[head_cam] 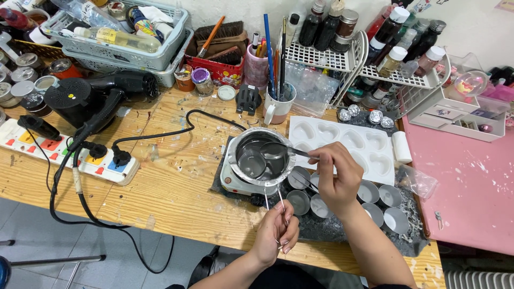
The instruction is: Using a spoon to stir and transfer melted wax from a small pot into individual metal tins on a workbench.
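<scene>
Cluttered wooden bench (176, 176) fills my view, w/ a pink board (466, 182) at right and baskets of bottles along the far edge. On the left sit a black hair dryer (91, 96) and a white power strip (64, 155) w/ 2 plugs in, close enough to feed the heater.

Centre: 1 steel pot (259, 155) on a small white hotplate (235, 182), on a dark mat, prob. to catch spills. A white mould (348, 142) w/ heart cavities lies just right of the pot; I count approx 8 hearts, some hidden. Near side of it, about 7 small metal cups (375, 191) are grouped within reach.

My right hand (334, 179) is closed in a pinch on a spoon (276, 150), bowl held over the pot. My left hand (278, 227) is closed around the pot's 2 wire handles (276, 200), steadying it.
</scene>
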